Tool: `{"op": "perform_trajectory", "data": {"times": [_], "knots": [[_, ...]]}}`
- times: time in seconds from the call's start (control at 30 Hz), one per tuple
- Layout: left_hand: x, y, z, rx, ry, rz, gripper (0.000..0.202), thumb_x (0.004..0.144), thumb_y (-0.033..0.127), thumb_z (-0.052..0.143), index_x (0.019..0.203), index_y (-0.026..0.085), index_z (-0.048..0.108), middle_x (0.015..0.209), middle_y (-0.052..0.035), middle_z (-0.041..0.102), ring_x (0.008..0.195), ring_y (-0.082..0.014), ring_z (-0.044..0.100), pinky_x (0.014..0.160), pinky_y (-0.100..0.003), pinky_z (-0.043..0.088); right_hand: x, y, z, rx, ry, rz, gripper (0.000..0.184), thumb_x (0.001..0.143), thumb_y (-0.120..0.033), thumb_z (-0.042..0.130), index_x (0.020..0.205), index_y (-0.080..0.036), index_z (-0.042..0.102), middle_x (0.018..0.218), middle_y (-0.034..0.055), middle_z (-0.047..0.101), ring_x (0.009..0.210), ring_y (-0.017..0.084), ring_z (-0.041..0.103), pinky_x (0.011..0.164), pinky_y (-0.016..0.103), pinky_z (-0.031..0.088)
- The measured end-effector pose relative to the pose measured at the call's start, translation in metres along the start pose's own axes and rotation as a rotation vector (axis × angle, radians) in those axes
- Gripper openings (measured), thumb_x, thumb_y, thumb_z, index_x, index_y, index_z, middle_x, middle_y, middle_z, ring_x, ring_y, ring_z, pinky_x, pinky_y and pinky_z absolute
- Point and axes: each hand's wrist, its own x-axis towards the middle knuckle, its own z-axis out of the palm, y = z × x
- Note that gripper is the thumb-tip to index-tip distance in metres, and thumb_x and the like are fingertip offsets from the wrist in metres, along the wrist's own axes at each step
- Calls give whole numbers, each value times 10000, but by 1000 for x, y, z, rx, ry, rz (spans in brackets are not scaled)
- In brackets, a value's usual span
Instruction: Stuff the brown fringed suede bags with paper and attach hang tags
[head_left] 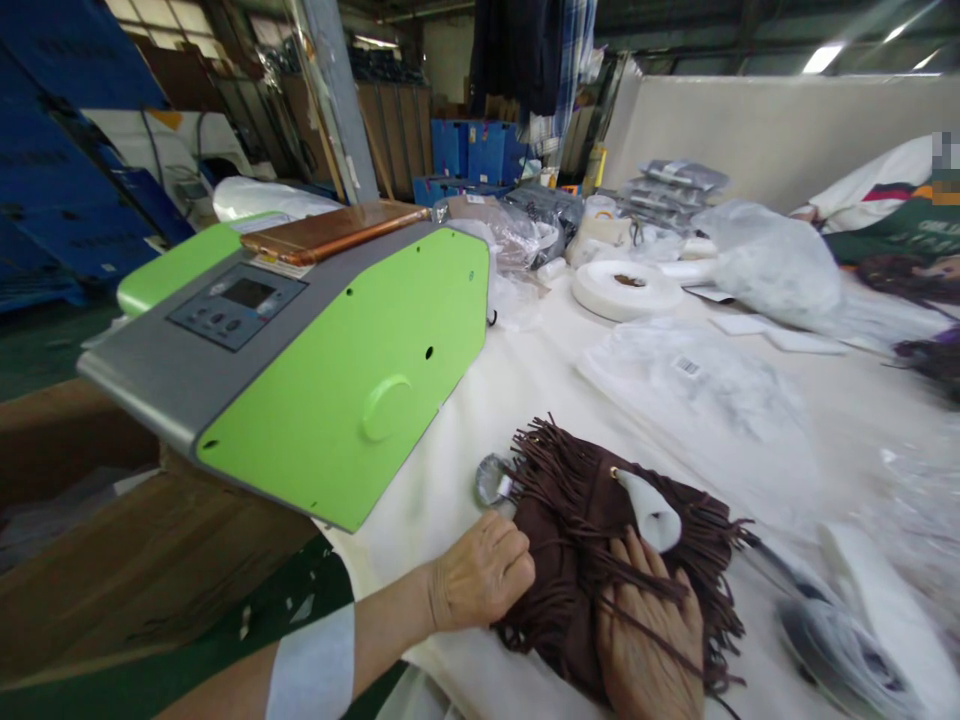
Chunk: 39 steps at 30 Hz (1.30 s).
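My L grip [484, 572] has its fingers folded in, knuckles up, at the L edge of the brown fringed bag [566, 585]; can't tell from here if it's clenched on nothing or has hold of the edge. My R grip [651, 640] is released: palm down, fingers spread flat on the bag, w/ a few thin cords running across the fingers & back of hand. Bag lies flat on the tabletop [442, 470], near edge, directly in front of me, fringe splayed to both sides.

White rolled piece [651, 512] sits on the bag just beyond my R fingertips; can't tell if they touch. Small round item [493, 480], clear-wrapped w/ a white tag, is at the bag's upper L corner. R of bag: a dark reel [840, 650], blurred.

To my L, a green machine [360, 370] w/ grey top & control panel [238, 303]; copper-coloured flat case [334, 232] rests on top. Cardboard box [172, 560] below it. Beyond the bag: clear plastic bag [697, 395] w/ barcode label, then a white tape roll [626, 290]. Far R, a co-worker's sleeve [874, 190]. Bkgd: blue crates [487, 152].
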Motion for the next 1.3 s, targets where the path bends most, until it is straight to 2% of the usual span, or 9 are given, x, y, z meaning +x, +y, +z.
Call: {"op": "perform_trajectory", "data": {"times": [0.23, 0.33, 0.4, 0.5, 0.6, 0.9, 1.03, 1.13, 1.3], "knots": [[3, -9, -5, -15, 12, 120, 259, 859, 62, 348, 664, 139, 501, 595, -15, 447, 577, -146, 409, 534, -293, 376, -3, -1, 2, 3, -13, 20, 397, 849, -150, 324, 1116, -37, 596, 1190, 187, 605, 1095, 317, 531, 929, 526, 362], [9, -10, -6, -15, -1, 116, 157, 867, 82, 405, 890, 104, 559, 802, -67, 553, 765, -182, 501, 691, -340, 439, -4, -1, 3, -7, -28, 22, 398, 857, -158, 321, 1141, -54, 579, 1211, 175, 594, 1114, 313, 518, 942, 526, 352], [13, -10, -5, -32, -30, 149, 124, 863, 94, 447, 918, 113, 557, 867, -68, 561, 827, -187, 510, 758, -353, 437, -4, 0, 4, -4, -33, 25, 394, 862, -166, 319, 1142, -64, 577, 1203, 169, 600, 1111, 309, 520, 942, 524, 352], [14, -8, -2, -50, -86, 214, 102, 852, 101, 472, 777, 132, 535, 720, -24, 508, 676, -149, 476, 641, -305, 414, -4, 0, 5, 7, -20, 31, 385, 869, -171, 320, 1134, -59, 577, 1194, 176, 603, 1105, 302, 523, 945, 519, 354], [8, -6, 2, -50, -125, 265, 66, 842, 125, 492, 786, 144, 521, 696, -16, 474, 617, -145, 450, 546, -287, 359, -3, 0, 3, 26, -4, 22, 367, 872, -162, 325, 1113, -67, 585, 1187, 166, 609, 1095, 292, 530, 951, 514, 350], [0, -7, 5, 24, -178, 307, 62, 803, 99, 495, 823, 157, 504, 694, -21, 488, 559, -135, 464, 494, -268, 372, -1, -2, 1, 47, 16, 34, 343, 858, -160, 351, 1082, -85, 600, 1168, 149, 623, 1070, 286, 541, 964, 504, 336], [-3, 1, 7, 139, -170, 212, 113, 797, 101, 534, 883, 164, 499, 956, -110, 602, 821, -191, 596, 708, -341, 488, -4, 0, 6, 22, 25, 17, 364, 858, -203, 374, 1131, -72, 576, 1190, 168, 605, 1089, 292, 524, 971, 509, 324], [-7, 10, 15, 233, -204, 138, 98, 818, 177, 562, 856, 139, 479, 1199, -241, 535, 1159, -312, 503, 946, -475, 415, -7, 1, 11, 30, -2, 10, 361, 850, -209, 383, 1118, -88, 592, 1195, 155, 607, 1115, 298, 506, 978, 520, 311], [-10, 19, 24, 276, -295, 30, 120, 812, 189, 565, 820, 131, 460, 1165, -299, 553, 1169, -372, 495, 953, -487, 436, -7, 0, 9, 24, -7, 14, 363, 842, -202, 402, 1116, -80, 606, 1204, 163, 601, 1089, 308, 520, 968, 527, 321]]}}
